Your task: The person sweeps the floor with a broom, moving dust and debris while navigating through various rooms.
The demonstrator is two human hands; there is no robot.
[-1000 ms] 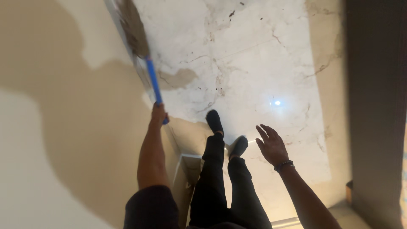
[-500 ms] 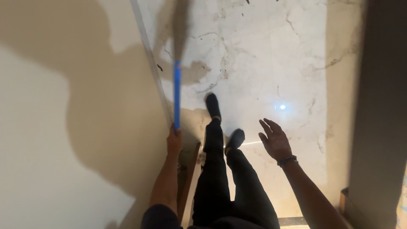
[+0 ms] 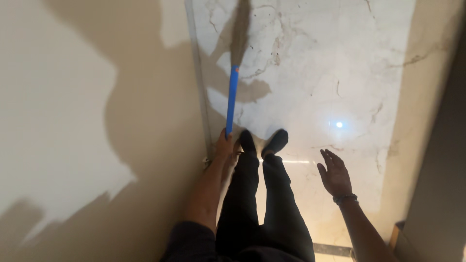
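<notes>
Our left hand is clenched round the blue-handled grass broom over the pale marble floor; right hand hangs released, fingers spread.

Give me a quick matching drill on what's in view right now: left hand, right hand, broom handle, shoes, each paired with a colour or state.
Things:
1. left hand
2. right hand
3. broom handle
4. shoes

Colour or state:
A. black, standing on the marble floor
B. blue, pointing away over the floor beside the wall
C. open, fingers spread, holding nothing
D. closed in a grip around the handle's near end

Pairs: 1-D, 2-C, 3-B, 4-A
</notes>
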